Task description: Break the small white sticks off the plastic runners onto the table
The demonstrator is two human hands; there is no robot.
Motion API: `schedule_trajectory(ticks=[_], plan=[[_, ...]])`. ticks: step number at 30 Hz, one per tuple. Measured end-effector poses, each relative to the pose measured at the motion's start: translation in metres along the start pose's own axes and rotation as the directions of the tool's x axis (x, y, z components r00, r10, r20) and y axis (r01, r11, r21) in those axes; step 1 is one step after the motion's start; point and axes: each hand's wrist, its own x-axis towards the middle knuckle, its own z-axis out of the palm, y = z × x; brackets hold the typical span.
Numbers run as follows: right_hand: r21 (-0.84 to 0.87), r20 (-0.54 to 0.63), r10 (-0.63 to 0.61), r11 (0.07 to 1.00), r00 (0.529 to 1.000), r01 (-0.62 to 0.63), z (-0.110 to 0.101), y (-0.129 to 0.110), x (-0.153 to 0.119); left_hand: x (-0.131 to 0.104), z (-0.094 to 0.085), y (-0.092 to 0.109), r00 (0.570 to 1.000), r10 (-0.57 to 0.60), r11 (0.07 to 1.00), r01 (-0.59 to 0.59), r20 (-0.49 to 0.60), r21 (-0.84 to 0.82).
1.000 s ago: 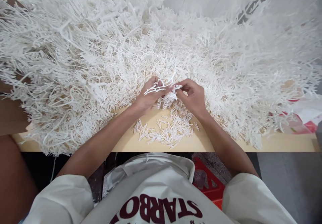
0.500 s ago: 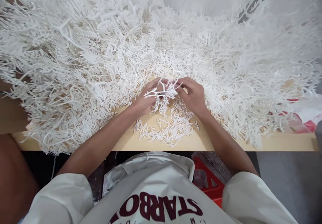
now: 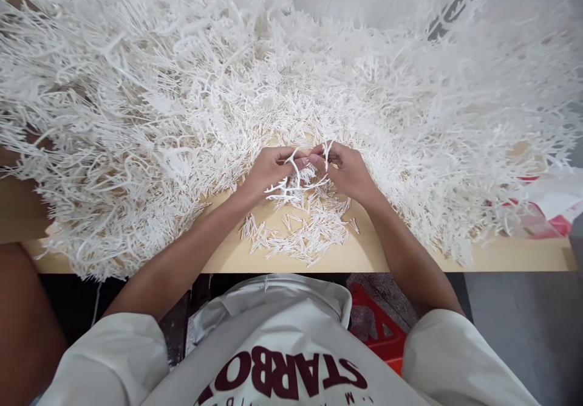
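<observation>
Between my hands is a white branched plastic sprig, thin and forked like a twig. My left hand pinches it between thumb and fingers, and its forked ends hang below. My right hand is closed with its fingertips almost meeting the left ones; a white forked piece stands up at its fingers. Whether both pieces are one sprig, I cannot tell. Under the hands lies a scatter of short white sticks on the pale wooden table.
A large heap of white branched sprigs spreads across the table to the back and both sides. At the right end lies a clear and pink plastic bag. A red plastic stool stands below the table edge. Cardboard is at the left.
The sprig has turned in my fingers, so its branches now hang lower and to the front. Both hands have shifted slightly, and the thumbs are now more visible.
</observation>
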Motion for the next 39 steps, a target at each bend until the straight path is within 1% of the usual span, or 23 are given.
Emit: schedule_trajectory(ticks=[2, 4, 5, 7, 9, 10, 12, 13, 15, 16, 17, 18, 19, 20, 21, 23, 25, 27, 30, 32, 35, 37, 39], plan=[[-0.025, 0.079, 0.046, 0.999, 0.996, -0.044, -0.002, 0.001, 0.000, -0.001, 0.000, 0.001, 0.992, 0.124, 0.972, -0.123, 0.007, 0.202], [-0.073, 0.167, 0.056, 0.996, 0.984, -0.045, -0.004, 0.002, -0.001, -0.004, 0.002, 0.001, 0.970, 0.244, 0.878, -0.227, 0.016, 0.421], [-0.100, 0.199, 0.040, 0.995, 0.979, -0.020, -0.005, 0.001, -0.002, -0.005, 0.003, 0.001, 0.956, 0.290, 0.818, -0.264, 0.028, 0.511], [-0.149, 0.237, -0.012, 0.988, 0.972, 0.049, -0.008, -0.004, -0.005, -0.005, 0.002, 0.000, 0.937, 0.343, 0.719, -0.301, 0.056, 0.626], [-0.147, 0.277, -0.065, 0.983, 0.959, 0.109, -0.011, -0.014, -0.009, -0.002, -0.002, -0.001, 0.941, 0.338, 0.702, -0.273, 0.030, 0.658], [-0.128, 0.298, -0.088, 0.983, 0.951, 0.131, -0.012, -0.021, -0.012, 0.000, -0.006, 0.000, 0.944, 0.329, 0.724, -0.240, -0.018, 0.646], [-0.066, 0.302, -0.139, 0.984, 0.943, 0.166, -0.013, -0.034, -0.018, 0.005, -0.014, 0.002, 0.942, 0.299, 0.819, -0.172, -0.151, 0.547], [-0.024, 0.266, -0.169, 0.983, 0.949, 0.182, -0.012, -0.038, -0.020, 0.007, -0.018, 0.004, 0.937, 0.281, 0.871, -0.159, -0.206, 0.464], [0.081, 0.110, -0.186, 0.981, 0.976, 0.178, -0.009, -0.040, -0.021, 0.009, -0.022, 0.007, 0.958, 0.197, 0.971, -0.161, -0.208, 0.177], [0.145, 0.020, -0.164, 0.977, 0.986, 0.159, -0.006, -0.037, -0.019, 0.009, -0.021, 0.009, 0.977, 0.136, 0.991, -0.135, -0.162, 0.014], [0.208, -0.064, -0.121, 0.969, 0.991, 0.132, -0.004, -0.032, -0.017, 0.009, -0.019, 0.009, 0.993, 0.077, 0.988, -0.087, -0.084, -0.126], [0.257, -0.123, -0.070, 0.961, 0.990, 0.100, -0.002, -0.026, -0.013, 0.007, -0.016, 0.009, 1.000, 0.030, 0.973, -0.028, 0.008, -0.229], [0.282, -0.153, -0.023, 0.957, 0.988, 0.066, 0.000, -0.018, -0.010, 0.006, -0.013, 0.009, 0.994, -0.005, 0.956, 0.036, 0.107, -0.292], [0.281, -0.162, 0.019, 0.959, 0.987, 0.028, 0.001, -0.012, -0.007, 0.004, -0.009, 0.008, 0.980, -0.031, 0.942, 0.094, 0.196, -0.322], [0.264, -0.148, 0.045, 0.965, 0.988, -0.004, 0.002, -0.006, -0.004, 0.003, -0.006, 0.007, 0.966, -0.041, 0.932, 0.130, 0.256, -0.338], [0.217, -0.089, 0.056, 0.975, 0.994, -0.036, 0.001, 0.000, -0.002, 0.001, 0.001, 0.005, 0.952, -0.036, 0.915, 0.154, 0.305, -0.374], [0.185, -0.032, 0.042, 0.982, 0.999, -0.036, -0.001, -0.002, -0.002, 0.000, 0.005, 0.003, 0.961, -0.037, 0.915, 0.143, 0.273, -0.377], [0.135, 0.011, 0.041, 0.990, 0.999, -0.043, -0.003, -0.008, -0.004, 0.000, 0.007, 0.001, 0.978, -0.037, 0.939, 0.104, 0.207, -0.326], [-0.016, 0.073, 0.069, 0.998, 0.995, -0.068, -0.004, -0.017, -0.006, -0.001, 0.006, 0.000, 0.995, 0.010, 0.987, 0.006, 0.096, -0.161], [-0.070, 0.165, 0.064, 0.996, 0.984, -0.053, -0.006, -0.020, -0.006, -0.001, 0.004, 0.000, 0.995, 0.087, 0.995, -0.085, 0.051, -0.049], [-0.020, 0.283, 0.022, 1.000, 0.959, -0.017, -0.009, -0.016, -0.006, -0.002, 0.000, 0.003, 0.980, 0.191, 0.977, -0.195, 0.061, 0.084], [0.021, 0.276, -0.018, 1.000, 0.961, 0.013, -0.011, -0.011, -0.005, -0.001, -0.002, 0.004, 0.972, 0.211, 0.964, -0.223, 0.099, 0.141], [0.039, 0.243, -0.059, 0.998, 0.968, 0.051, -0.013, -0.007, -0.005, 0.001, -0.003, 0.003, 0.966, 0.185, 0.963, -0.215, 0.182, 0.160]])
